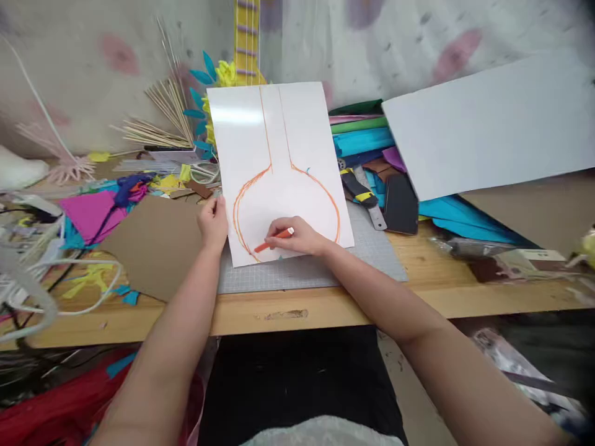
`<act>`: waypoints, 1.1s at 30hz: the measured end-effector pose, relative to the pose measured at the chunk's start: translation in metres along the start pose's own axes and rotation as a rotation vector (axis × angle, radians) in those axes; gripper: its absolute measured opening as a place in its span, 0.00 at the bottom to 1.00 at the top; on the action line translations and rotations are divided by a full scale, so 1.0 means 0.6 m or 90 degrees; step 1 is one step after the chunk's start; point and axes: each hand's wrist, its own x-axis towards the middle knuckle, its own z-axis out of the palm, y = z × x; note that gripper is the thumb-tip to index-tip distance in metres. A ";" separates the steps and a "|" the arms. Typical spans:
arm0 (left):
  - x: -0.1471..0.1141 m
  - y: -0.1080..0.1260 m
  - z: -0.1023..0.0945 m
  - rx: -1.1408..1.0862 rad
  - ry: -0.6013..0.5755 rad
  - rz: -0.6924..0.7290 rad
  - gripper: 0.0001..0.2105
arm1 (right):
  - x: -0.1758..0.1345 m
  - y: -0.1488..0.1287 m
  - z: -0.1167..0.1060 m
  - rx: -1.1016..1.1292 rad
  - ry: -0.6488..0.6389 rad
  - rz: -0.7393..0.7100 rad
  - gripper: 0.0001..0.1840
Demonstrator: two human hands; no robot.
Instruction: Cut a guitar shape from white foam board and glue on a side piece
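A white board leans up from a grey cutting mat. Drawn on it in orange are a round outline and two straight lines rising like a neck. My right hand grips an orange marker, its tip at the lower left of the round outline. My left hand is closed around the board's left edge, with the fingers partly hidden behind it. Small teal marks show near the upper right curve and at the bottom edge.
A brown cardboard piece and coloured paper scraps lie to the left. Right of the board are a utility knife, a black phone-like slab and a second white board. Wooden sticks and a yellow guitar-like neck stand behind.
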 end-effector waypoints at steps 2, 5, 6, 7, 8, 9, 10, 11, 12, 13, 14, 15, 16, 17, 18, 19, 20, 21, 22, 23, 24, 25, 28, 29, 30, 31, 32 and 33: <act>-0.002 0.003 0.000 -0.001 0.005 -0.003 0.19 | -0.004 -0.001 0.000 -0.002 -0.008 -0.001 0.09; -0.005 0.000 0.000 -0.004 0.011 -0.005 0.18 | -0.009 0.001 -0.001 0.021 0.011 -0.001 0.09; -0.006 -0.002 0.000 -0.005 0.014 -0.005 0.18 | -0.011 0.001 -0.002 0.037 0.026 0.000 0.09; -0.007 -0.005 0.000 -0.007 0.017 -0.007 0.17 | -0.013 0.002 -0.004 0.055 0.046 0.004 0.10; -0.008 -0.008 0.000 -0.009 0.020 -0.009 0.17 | -0.015 0.003 -0.006 0.074 0.073 0.009 0.10; -0.009 -0.011 0.000 -0.010 0.024 -0.012 0.16 | -0.017 0.004 -0.008 0.091 0.103 0.013 0.10; -0.010 -0.013 0.000 -0.011 0.028 -0.016 0.16 | -0.019 0.005 -0.010 0.101 0.130 0.013 0.11; -0.010 -0.014 0.000 -0.012 0.031 -0.020 0.15 | -0.021 0.005 -0.011 0.102 0.146 0.010 0.11; -0.010 -0.014 0.000 -0.012 0.032 -0.023 0.15 | -0.022 0.004 -0.011 0.097 0.148 0.004 0.11; -0.010 -0.014 0.000 -0.010 0.033 -0.026 0.15 | -0.023 0.004 -0.009 0.086 0.135 -0.003 0.11; -0.010 -0.013 -0.001 -0.007 0.036 -0.029 0.14 | -0.024 0.002 -0.006 0.074 0.112 -0.011 0.11; -0.010 -0.011 -0.001 -0.003 0.037 -0.031 0.14 | -0.025 0.001 -0.002 0.060 0.084 -0.018 0.10; -0.010 -0.010 -0.002 0.000 0.037 -0.031 0.14 | -0.025 0.001 0.003 0.046 0.057 -0.024 0.10; -0.009 -0.008 -0.003 0.003 0.036 -0.031 0.14 | -0.025 0.000 0.007 0.034 0.038 -0.028 0.10; -0.009 -0.007 -0.003 0.004 0.035 -0.030 0.14 | -0.025 0.000 0.011 0.021 0.026 -0.031 0.10; -0.008 -0.006 -0.003 0.003 0.033 -0.028 0.15 | -0.025 0.000 0.014 0.011 0.021 -0.031 0.10; -0.008 -0.004 -0.004 0.001 0.031 -0.027 0.15 | -0.024 0.001 0.016 0.004 0.020 -0.030 0.09; -0.007 -0.003 -0.004 -0.001 0.029 -0.025 0.15 | -0.024 0.002 0.017 -0.001 0.022 -0.028 0.09; -0.006 -0.001 -0.004 -0.002 0.029 -0.023 0.15 | -0.023 0.002 0.018 -0.003 0.023 -0.028 0.09; -0.006 0.001 -0.004 -0.002 0.029 -0.021 0.15 | -0.023 0.003 0.018 -0.005 0.024 -0.029 0.09; -0.005 0.002 -0.004 -0.001 0.028 -0.019 0.15 | -0.023 0.003 0.017 -0.006 0.025 -0.032 0.09; -0.005 0.003 -0.004 0.000 0.027 -0.018 0.16 | -0.022 0.002 0.017 -0.007 0.027 -0.035 0.09; -0.004 0.006 -0.004 0.003 0.022 -0.014 0.16 | -0.023 0.000 0.013 -0.012 0.019 -0.032 0.09; -0.004 0.006 -0.004 0.004 0.020 -0.015 0.16 | -0.024 -0.001 0.012 -0.014 0.006 -0.028 0.08; -0.004 0.006 -0.003 0.006 0.019 -0.016 0.16 | -0.024 -0.001 0.010 -0.015 -0.010 -0.024 0.08; -0.004 0.006 -0.003 0.007 0.020 -0.017 0.15 | -0.024 -0.002 0.009 -0.013 -0.026 -0.019 0.08; -0.004 0.006 -0.003 0.007 0.021 -0.018 0.15 | -0.025 -0.002 0.007 -0.006 -0.038 -0.014 0.09; -0.004 0.006 -0.003 0.007 0.022 -0.019 0.15 | -0.025 -0.002 0.006 0.005 -0.043 -0.010 0.09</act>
